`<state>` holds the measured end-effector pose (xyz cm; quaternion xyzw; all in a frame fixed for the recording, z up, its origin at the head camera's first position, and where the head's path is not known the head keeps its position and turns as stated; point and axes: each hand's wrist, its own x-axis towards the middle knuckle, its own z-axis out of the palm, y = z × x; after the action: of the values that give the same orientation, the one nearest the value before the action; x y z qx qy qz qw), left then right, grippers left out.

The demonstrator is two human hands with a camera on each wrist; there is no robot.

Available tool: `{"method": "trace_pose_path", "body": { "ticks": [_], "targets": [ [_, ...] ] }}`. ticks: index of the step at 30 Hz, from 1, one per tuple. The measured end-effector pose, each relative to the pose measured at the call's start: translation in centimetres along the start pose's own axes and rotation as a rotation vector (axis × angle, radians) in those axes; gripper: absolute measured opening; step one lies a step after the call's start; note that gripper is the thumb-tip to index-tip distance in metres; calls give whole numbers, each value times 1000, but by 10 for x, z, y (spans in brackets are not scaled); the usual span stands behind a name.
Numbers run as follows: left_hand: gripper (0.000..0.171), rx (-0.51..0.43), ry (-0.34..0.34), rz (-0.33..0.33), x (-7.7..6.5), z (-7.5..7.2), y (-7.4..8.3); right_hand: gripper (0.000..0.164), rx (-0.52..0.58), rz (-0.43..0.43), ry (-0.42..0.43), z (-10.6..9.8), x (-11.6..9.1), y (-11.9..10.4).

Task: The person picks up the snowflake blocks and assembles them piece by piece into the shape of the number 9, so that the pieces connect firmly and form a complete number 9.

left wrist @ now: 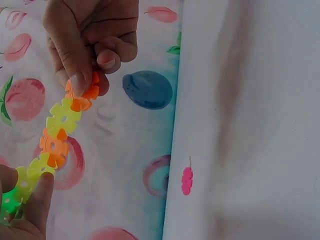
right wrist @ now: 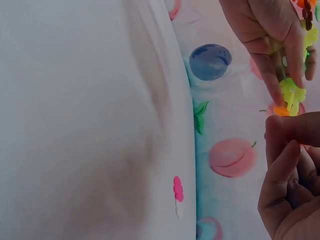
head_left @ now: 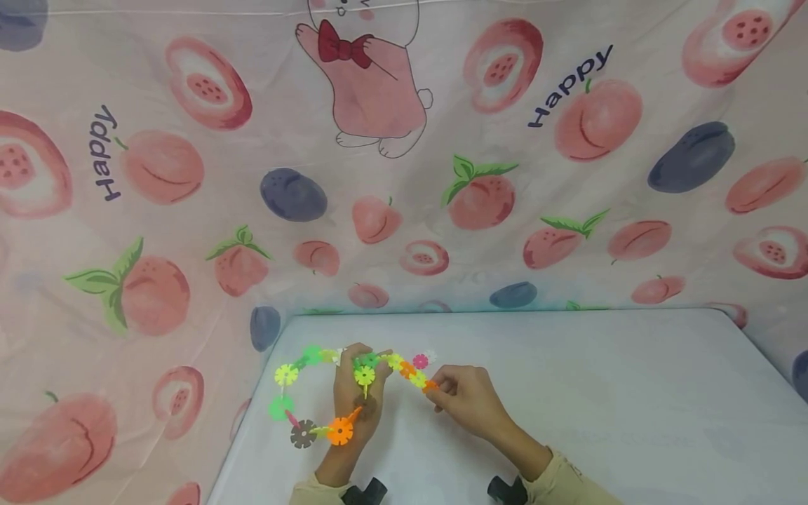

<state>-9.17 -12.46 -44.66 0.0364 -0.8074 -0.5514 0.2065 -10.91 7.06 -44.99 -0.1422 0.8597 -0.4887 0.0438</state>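
Note:
A long chain of interlocking plastic snowflake discs (head_left: 341,431), in green, yellow, orange and brown, loops around my left hand (head_left: 347,393). That hand grips part of the chain; in the left wrist view its fingers hold a yellow disc (left wrist: 39,167). My right hand (head_left: 470,398) pinches the orange disc (left wrist: 89,95) at the chain's right end between thumb and forefinger. From the right wrist view, its fingertips hide most of that end disc, while a yellow disc (right wrist: 292,92) shows between the two hands. The chain stretches slantwise from one hand to the other.
On the white table (head_left: 600,407), beyond the hands, lies a pink disc (head_left: 420,361) joined to a white disc (right wrist: 179,210). A fruit-patterned cloth (head_left: 391,182) hangs behind the table's far edge and along its left side.

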Motion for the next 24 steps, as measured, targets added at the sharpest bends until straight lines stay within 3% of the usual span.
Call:
{"method": "trace_pose_path", "body": {
  "ticks": [5,10,17,21,24],
  "targets": [
    [28,-65,-30,33,-2,3,1,8,-5,-11,11,4,0,1],
    [26,-53,-28,123,-5,5,-1,10,-15,3,19,8,-1,4],
    [25,16,-8,154,-5,6,-6,11,-28,-1,-10,7,1,12],
    [25,59,1,120,-2,4,-10,12,16,-8,-87,4,7,20],
    [27,64,-9,72,-1,2,-13,13,47,19,-209,0,14,27]
  ]
}}
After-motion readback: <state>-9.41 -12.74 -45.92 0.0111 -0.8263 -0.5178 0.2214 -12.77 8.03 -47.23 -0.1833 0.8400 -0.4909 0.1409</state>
